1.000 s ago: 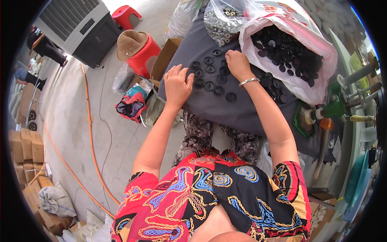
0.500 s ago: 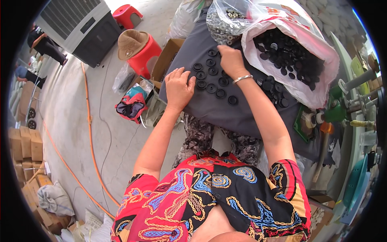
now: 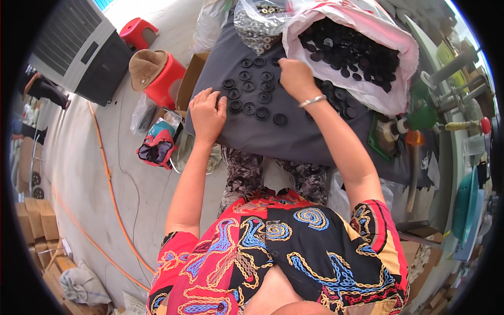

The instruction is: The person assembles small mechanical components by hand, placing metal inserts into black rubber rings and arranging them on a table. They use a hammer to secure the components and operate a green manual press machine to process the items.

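Observation:
Several black round discs with raised rims lie in loose rows on a dark grey cloth surface. My right hand, with a silvery bracelet at the wrist, is closed in a pinch at the far end of the rows. Its fingertips are on the edge of one black disc. My left hand rests at the left edge of the cloth, fingers extended and thumb apart, holding nothing, beside the nearest discs. Partly behind my right wrist lies a loose pile of black discs.
A white sack full of black pieces and a clear bag of metal rings stand at the back. Green machinery is at the right. Left lie a hat on a red stool, a red bag and an orange hose.
The whole view has shifted, so the table things appear farther left. My right hand has moved rightward along the far row, and a disc now shows at its fingertips. The left hand stays at the edge.

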Action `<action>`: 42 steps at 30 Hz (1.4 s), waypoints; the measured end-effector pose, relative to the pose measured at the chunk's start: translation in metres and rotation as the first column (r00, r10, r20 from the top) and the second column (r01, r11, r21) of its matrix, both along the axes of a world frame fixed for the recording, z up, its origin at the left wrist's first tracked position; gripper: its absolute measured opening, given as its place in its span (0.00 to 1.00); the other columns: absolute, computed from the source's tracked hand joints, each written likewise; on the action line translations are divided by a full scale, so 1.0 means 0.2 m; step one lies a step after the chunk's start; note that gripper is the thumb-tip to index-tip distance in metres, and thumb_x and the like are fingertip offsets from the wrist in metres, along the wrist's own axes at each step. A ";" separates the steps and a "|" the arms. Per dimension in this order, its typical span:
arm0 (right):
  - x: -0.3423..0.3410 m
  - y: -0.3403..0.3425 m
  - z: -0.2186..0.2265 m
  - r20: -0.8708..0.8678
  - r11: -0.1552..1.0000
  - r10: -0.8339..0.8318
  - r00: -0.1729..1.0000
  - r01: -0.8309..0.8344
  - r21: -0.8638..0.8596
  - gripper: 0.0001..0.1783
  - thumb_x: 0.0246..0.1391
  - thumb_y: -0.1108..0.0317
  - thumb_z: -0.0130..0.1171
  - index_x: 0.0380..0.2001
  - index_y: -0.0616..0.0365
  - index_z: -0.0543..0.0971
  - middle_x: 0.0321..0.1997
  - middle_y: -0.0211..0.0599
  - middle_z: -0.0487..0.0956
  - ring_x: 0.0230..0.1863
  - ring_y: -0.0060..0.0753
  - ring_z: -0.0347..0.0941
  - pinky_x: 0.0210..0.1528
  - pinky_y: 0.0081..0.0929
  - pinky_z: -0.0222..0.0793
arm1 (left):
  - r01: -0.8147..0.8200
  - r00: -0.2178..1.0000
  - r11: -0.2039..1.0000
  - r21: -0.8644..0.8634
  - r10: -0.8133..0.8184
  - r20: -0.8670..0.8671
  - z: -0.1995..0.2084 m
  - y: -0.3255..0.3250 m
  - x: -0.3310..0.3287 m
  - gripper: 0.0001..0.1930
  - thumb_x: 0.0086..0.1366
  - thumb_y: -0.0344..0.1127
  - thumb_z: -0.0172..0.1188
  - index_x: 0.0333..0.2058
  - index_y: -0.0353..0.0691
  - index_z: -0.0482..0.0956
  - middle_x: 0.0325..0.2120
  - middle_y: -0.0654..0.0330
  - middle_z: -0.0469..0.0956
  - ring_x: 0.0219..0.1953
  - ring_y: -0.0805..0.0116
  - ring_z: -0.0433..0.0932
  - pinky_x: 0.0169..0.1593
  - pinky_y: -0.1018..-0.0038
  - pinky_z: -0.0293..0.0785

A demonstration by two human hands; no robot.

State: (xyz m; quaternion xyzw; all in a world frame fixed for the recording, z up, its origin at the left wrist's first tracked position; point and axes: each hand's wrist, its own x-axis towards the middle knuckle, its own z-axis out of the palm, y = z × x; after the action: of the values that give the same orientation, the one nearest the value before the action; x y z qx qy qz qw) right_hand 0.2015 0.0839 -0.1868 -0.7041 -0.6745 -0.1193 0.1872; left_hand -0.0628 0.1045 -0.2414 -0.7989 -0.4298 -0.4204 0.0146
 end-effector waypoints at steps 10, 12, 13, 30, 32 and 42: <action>0.38 -0.35 -0.01 0.198 0.917 -0.353 0.914 0.380 -0.118 0.09 0.50 0.71 0.53 0.31 0.61 0.81 0.37 0.52 0.80 0.37 0.49 0.80 0.38 0.40 0.76 | 0.030 0.999 0.999 0.022 -0.031 0.019 0.00 0.00 0.03 0.11 0.55 0.38 0.63 0.33 0.36 0.82 0.39 0.52 0.80 0.45 0.55 0.76 0.52 0.62 0.65; 0.42 -0.36 -0.02 0.144 0.932 -0.338 0.930 0.352 -0.090 0.09 0.51 0.72 0.52 0.32 0.62 0.80 0.39 0.52 0.79 0.37 0.50 0.79 0.38 0.41 0.75 | 0.025 1.000 0.999 0.026 -0.026 0.018 -0.01 0.00 0.03 0.11 0.55 0.38 0.63 0.33 0.36 0.82 0.39 0.52 0.80 0.45 0.55 0.76 0.52 0.62 0.65; 0.42 -0.36 -0.02 0.118 0.937 -0.331 0.936 0.340 -0.075 0.09 0.51 0.72 0.51 0.32 0.62 0.79 0.39 0.53 0.78 0.36 0.50 0.79 0.38 0.41 0.75 | 0.025 1.000 0.999 0.027 -0.025 0.018 -0.01 0.00 0.03 0.11 0.55 0.38 0.63 0.33 0.36 0.82 0.39 0.52 0.80 0.45 0.55 0.76 0.52 0.62 0.65; 0.18 -0.39 -0.01 0.287 0.981 -0.084 0.954 0.130 -0.144 0.08 0.48 0.62 0.62 0.29 0.53 0.81 0.33 0.38 0.79 0.40 0.40 0.75 0.42 0.38 0.66 | 0.022 1.000 0.999 0.031 -0.022 -0.008 -0.01 0.01 0.03 0.11 0.55 0.39 0.62 0.32 0.37 0.82 0.38 0.53 0.80 0.45 0.56 0.76 0.52 0.62 0.65; 0.23 -0.38 -0.05 0.346 0.987 -0.054 0.937 0.103 -0.125 0.05 0.48 0.65 0.61 0.28 0.53 0.81 0.31 0.38 0.79 0.38 0.41 0.76 0.40 0.37 0.66 | 0.021 1.000 0.999 0.036 -0.021 -0.004 -0.01 0.01 0.03 0.11 0.55 0.39 0.62 0.32 0.37 0.82 0.38 0.54 0.80 0.45 0.56 0.76 0.52 0.62 0.65; 0.11 -0.26 -0.07 -0.523 0.979 0.111 0.845 -0.183 -0.087 0.11 0.51 0.70 0.56 0.37 0.63 0.81 0.34 0.48 0.81 0.36 0.45 0.78 0.41 0.33 0.71 | 0.010 0.999 1.000 0.015 -0.009 -0.036 -0.01 0.00 0.03 0.11 0.54 0.39 0.61 0.32 0.38 0.82 0.39 0.54 0.80 0.46 0.56 0.75 0.52 0.62 0.64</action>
State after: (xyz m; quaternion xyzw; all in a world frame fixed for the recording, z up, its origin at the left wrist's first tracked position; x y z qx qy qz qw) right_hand 0.2227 0.0313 -0.2006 -0.6673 -0.6582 0.1337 0.3219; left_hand -0.0568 0.1051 -0.2430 -0.8082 -0.4225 -0.4094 0.0263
